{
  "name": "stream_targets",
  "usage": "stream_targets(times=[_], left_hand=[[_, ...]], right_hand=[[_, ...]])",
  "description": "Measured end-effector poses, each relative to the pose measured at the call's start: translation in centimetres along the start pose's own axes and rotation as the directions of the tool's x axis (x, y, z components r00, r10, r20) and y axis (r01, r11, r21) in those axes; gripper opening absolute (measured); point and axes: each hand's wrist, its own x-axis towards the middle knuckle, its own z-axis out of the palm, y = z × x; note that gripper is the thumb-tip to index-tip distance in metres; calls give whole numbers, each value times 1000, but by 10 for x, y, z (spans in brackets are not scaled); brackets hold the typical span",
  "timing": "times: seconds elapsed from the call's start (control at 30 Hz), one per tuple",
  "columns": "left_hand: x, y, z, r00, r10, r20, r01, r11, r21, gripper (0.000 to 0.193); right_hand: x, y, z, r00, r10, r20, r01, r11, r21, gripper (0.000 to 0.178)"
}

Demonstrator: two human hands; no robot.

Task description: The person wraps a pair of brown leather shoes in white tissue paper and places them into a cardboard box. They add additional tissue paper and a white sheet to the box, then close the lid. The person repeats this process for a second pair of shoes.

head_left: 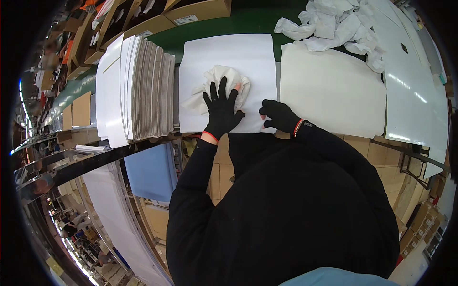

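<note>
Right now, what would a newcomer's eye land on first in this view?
First, the black-gloved left hand, fingers spread over a crumpled white wad on the white sheet at upper centre; the gloved right hand is near that sheet's lower right corner. Next, the thick stack of sheets to its left and the heap of crumpled white pieces at top right.

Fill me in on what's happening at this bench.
A person in black gloves presses their left hand, fingers spread, onto a crumpled off-white wad lying on a white sheet. Their right hand is curled at the sheet's near right corner; whether it grips anything is unclear. A stack of sheets stands to the left, and a cream sheet lies to the right.
</note>
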Motion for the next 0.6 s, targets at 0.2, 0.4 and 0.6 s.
stream_targets(times=[0.2,0.4,0.6], left_hand=[[23,-38,5,997,-47,-61,23,938,-346,91],[47,-25,-24,991,61,-116,-113,850,-515,67],[51,-19,-5,967,220,-128,-252,893,-373,51]], right_hand=[[22,-10,-21,910,-361,202,373,505,-779,13],[-8,-20,-84,853,-446,-270,236,793,-562,19],[-39,-14,-77,913,347,-215,-227,869,439,36]])
